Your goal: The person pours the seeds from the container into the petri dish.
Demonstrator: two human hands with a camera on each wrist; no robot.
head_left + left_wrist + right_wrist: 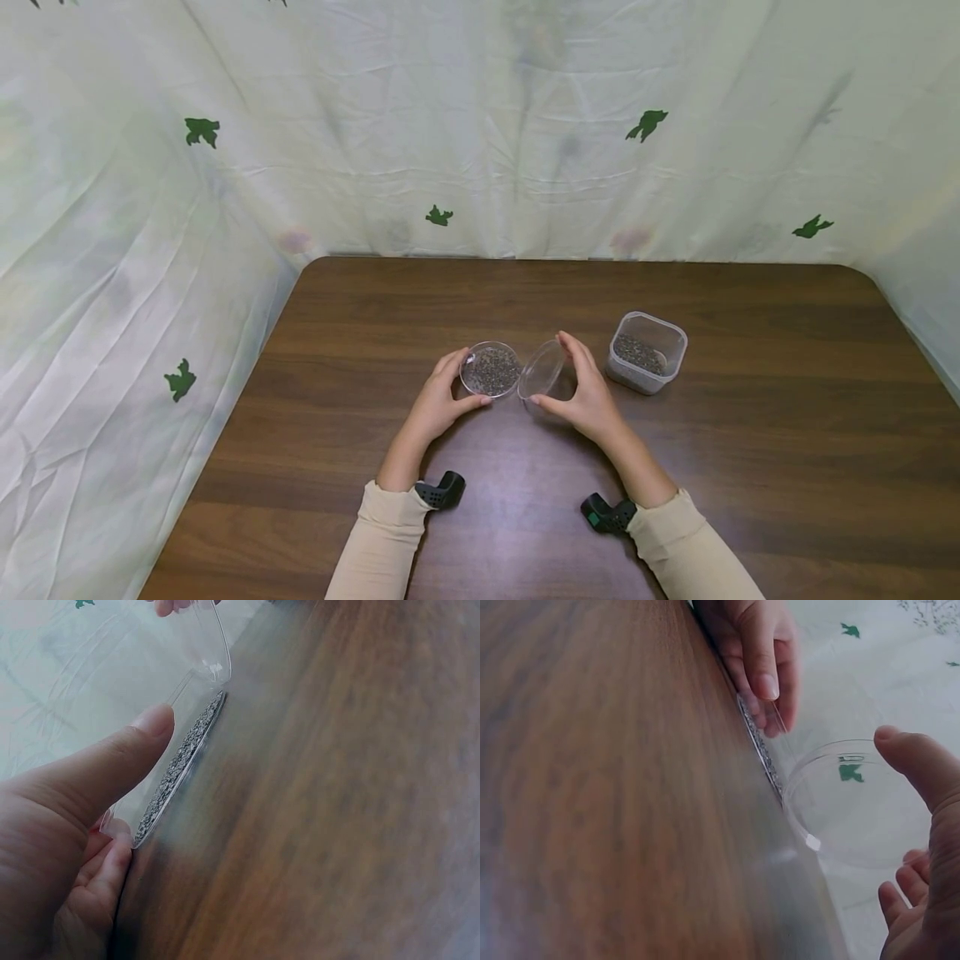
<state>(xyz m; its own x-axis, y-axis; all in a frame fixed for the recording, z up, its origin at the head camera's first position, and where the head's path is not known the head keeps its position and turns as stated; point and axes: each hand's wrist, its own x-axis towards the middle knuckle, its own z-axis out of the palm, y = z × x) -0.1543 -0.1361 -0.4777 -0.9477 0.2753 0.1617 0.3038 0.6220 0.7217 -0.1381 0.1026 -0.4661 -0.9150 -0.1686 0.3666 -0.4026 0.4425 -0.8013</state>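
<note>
A dark wooden worktop stands inside a nook hung with pale cloth printed with small green shapes. Near the middle of it lies a shallow round clear dish with a thin layer of dark seeds across its bottom; the left wrist view shows the same dish flat on the wood. The left hand grasps the dish from its near left side, thumb curled round the front rim and fingers round the far rim. Just to the right, touching or all but touching the dish's edge, a clear round lid is tilted up, its lower edge down by the wood; the right wrist view shows the lid bare and see-through. The right hand grasps this lid, thumb on the near edge and fingers curved over the far edge. Both arms wear cream sleeves, each with a small black device at the wrist. Further right, apart from the hand, stands a square clear tub with dark seeds in its bottom.
</note>
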